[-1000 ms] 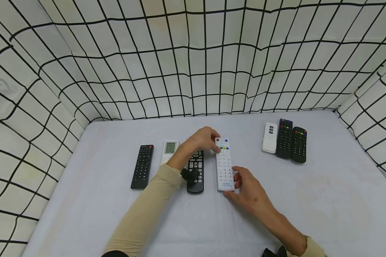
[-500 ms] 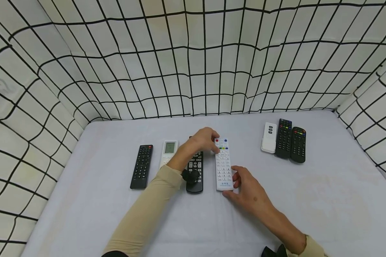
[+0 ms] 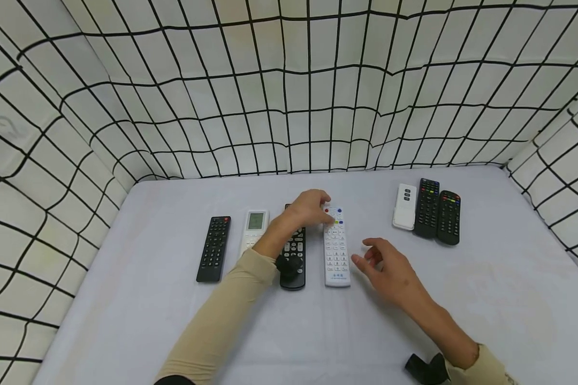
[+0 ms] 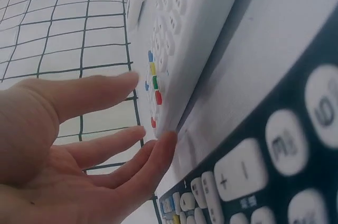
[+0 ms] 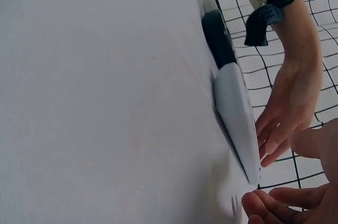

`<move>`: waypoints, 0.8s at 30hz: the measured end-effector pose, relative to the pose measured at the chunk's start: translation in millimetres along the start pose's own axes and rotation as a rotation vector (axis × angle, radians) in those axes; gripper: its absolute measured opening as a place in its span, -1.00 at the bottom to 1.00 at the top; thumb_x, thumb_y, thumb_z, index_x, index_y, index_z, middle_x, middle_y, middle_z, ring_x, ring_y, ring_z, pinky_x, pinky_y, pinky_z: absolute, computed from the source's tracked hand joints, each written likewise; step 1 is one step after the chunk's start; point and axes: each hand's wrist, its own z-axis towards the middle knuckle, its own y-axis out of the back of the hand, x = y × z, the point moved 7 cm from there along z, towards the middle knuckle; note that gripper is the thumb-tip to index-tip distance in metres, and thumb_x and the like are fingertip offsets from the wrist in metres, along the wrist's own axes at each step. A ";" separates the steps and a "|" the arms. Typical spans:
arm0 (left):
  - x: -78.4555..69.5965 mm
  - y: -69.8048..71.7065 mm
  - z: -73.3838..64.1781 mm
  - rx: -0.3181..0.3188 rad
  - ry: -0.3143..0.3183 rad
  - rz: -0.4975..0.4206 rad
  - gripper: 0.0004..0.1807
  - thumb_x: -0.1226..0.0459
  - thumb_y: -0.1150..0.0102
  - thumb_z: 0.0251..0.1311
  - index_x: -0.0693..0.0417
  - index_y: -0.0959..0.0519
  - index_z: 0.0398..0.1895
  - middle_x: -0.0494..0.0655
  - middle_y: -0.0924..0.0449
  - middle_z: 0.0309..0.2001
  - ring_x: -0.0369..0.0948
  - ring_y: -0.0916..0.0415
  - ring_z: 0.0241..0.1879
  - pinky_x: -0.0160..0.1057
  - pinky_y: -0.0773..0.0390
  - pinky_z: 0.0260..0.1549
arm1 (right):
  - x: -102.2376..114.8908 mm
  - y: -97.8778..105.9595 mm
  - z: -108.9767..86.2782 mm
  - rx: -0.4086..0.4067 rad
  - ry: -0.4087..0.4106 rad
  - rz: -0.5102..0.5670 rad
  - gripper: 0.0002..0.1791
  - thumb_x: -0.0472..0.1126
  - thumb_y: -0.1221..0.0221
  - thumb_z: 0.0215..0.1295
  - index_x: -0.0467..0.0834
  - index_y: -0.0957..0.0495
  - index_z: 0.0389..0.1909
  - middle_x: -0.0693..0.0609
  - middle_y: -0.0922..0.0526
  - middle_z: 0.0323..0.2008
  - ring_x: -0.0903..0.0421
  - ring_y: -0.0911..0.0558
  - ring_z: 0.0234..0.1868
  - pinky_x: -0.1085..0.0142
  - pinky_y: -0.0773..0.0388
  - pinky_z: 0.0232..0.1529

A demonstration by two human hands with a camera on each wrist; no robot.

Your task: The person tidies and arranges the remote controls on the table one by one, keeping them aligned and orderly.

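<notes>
A white remote control (image 3: 336,259) with coloured buttons near its top lies lengthwise on the white table. My left hand (image 3: 310,208) is at its upper left end, thumb over the coloured buttons. In the left wrist view the left hand (image 4: 90,155) has thumb and fingers spread, fingertips right at the remote's end. My right hand (image 3: 390,270), fingers loosely bent and holding nothing, hovers right of the white remote. Beneath my left wrist lies a black remote control (image 3: 293,282), partly covered by the forearm and wrist camera.
Left of my left arm are a white remote with a screen (image 3: 256,220), partly hidden, and a slim black remote (image 3: 214,249). At the back right a small white remote (image 3: 404,207) and two black remotes (image 3: 426,208) lie side by side. Black netting (image 3: 308,112) surrounds the table.
My right hand has come off the white remote's lower right side and moved right and slightly up. The left hand has barely shifted, and the remote lies where it was.
</notes>
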 end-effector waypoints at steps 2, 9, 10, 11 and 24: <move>-3.7 0.5 0.6 -0.027 -0.005 0.019 -0.36 0.22 -0.32 0.35 0.23 -0.43 0.46 0.16 -0.49 0.41 0.03 -0.46 0.39 -0.04 -0.50 0.38 | -4.0 9.5 2.1 -0.020 0.011 -0.003 -0.46 -0.03 -0.25 0.49 -0.27 -0.47 0.32 -0.09 -0.66 -0.11 0.04 -0.62 -0.09 0.29 -0.55 -0.19; -20.3 2.1 3.1 -0.114 -0.064 0.021 -0.48 0.18 -0.20 0.46 0.20 -0.50 0.40 0.17 -0.48 0.39 0.05 -0.43 0.42 -0.03 -0.47 0.41 | -16.0 32.2 11.4 -0.095 0.042 -0.037 -0.50 -0.09 -0.27 0.47 -0.29 -0.50 0.28 -0.17 -0.66 -0.08 -0.04 -0.64 -0.06 0.27 -0.61 -0.18; -22.6 1.7 4.4 -0.122 -0.076 0.018 -0.50 0.18 -0.19 0.47 0.19 -0.51 0.39 0.17 -0.49 0.38 0.05 -0.44 0.40 -0.03 -0.48 0.39 | -17.4 35.0 12.5 -0.110 0.043 -0.048 -0.51 -0.10 -0.27 0.47 -0.30 -0.51 0.27 -0.19 -0.65 -0.06 -0.06 -0.64 -0.05 0.23 -0.62 -0.14; -24.5 1.0 6.1 -0.129 -0.087 0.011 -0.51 0.18 -0.18 0.48 0.19 -0.52 0.38 0.17 -0.49 0.36 0.05 -0.46 0.38 -0.03 -0.50 0.37 | -18.9 37.8 13.3 -0.125 0.044 -0.053 -0.51 -0.11 -0.27 0.47 -0.31 -0.51 0.27 -0.21 -0.64 -0.05 -0.08 -0.65 -0.04 0.18 -0.63 -0.11; -46.2 -15.9 24.2 -0.136 -0.136 -0.006 -0.59 0.19 -0.15 0.50 0.12 -0.57 0.32 0.09 -0.56 0.27 -0.04 -0.53 0.25 -0.12 -0.57 0.24 | -36.5 57.9 21.2 -0.174 -0.004 -0.112 -0.51 -0.12 -0.25 0.47 -0.34 -0.52 0.27 -0.31 -0.51 0.06 -0.21 -0.62 0.04 0.01 -0.63 -0.05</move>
